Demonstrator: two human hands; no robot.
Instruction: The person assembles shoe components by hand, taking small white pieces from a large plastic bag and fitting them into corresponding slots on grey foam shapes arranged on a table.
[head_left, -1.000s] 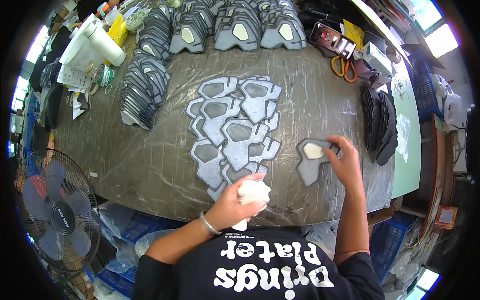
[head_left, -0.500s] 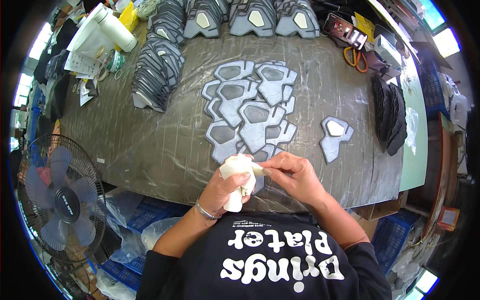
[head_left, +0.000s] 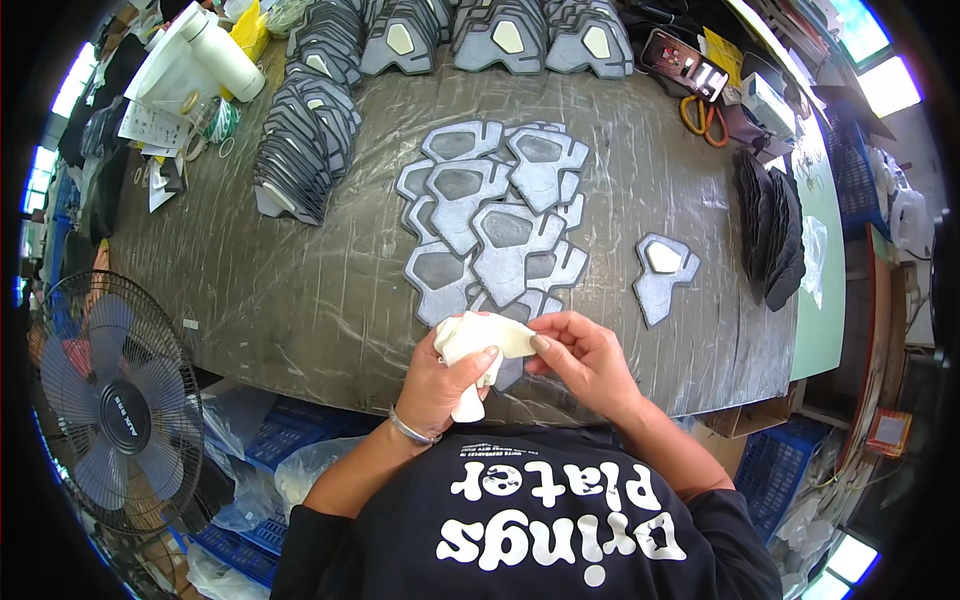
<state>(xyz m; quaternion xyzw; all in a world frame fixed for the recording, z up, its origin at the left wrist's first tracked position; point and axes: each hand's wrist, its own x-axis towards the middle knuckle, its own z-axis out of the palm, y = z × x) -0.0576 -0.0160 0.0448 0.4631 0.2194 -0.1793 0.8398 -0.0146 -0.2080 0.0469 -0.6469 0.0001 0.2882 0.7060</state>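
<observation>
My left hand point(head_left: 432, 384) is closed round a bunch of soft cream-white pieces point(head_left: 472, 336), its thumb pressed on top. With thumb and fingertips, my right hand point(head_left: 592, 362) pinches the right end of one of these pieces, stretched out between the hands. Just beyond them lies a pile of overlapping grey padded panels point(head_left: 502, 262), each with a sunken, several-sided area. Part of a grey panel shows beneath my hands. Off to the right, a single grey panel point(head_left: 656, 292) carries a white patch point(head_left: 663, 257) in its recess.
Stacked grey panels with white patches point(head_left: 290, 165) line the left and far sides of the film-covered table point(head_left: 330, 300). A phone point(head_left: 684, 66), orange-handled scissors point(head_left: 704, 120) and black pieces point(head_left: 770, 230) lie right. A white bottle point(head_left: 222, 52) stands far left; a fan point(head_left: 122, 400) is near left.
My right hand has drawn the end of the white piece slightly outward, and more of it shows between my hands. The view has shifted a little; the panels lie as before.
</observation>
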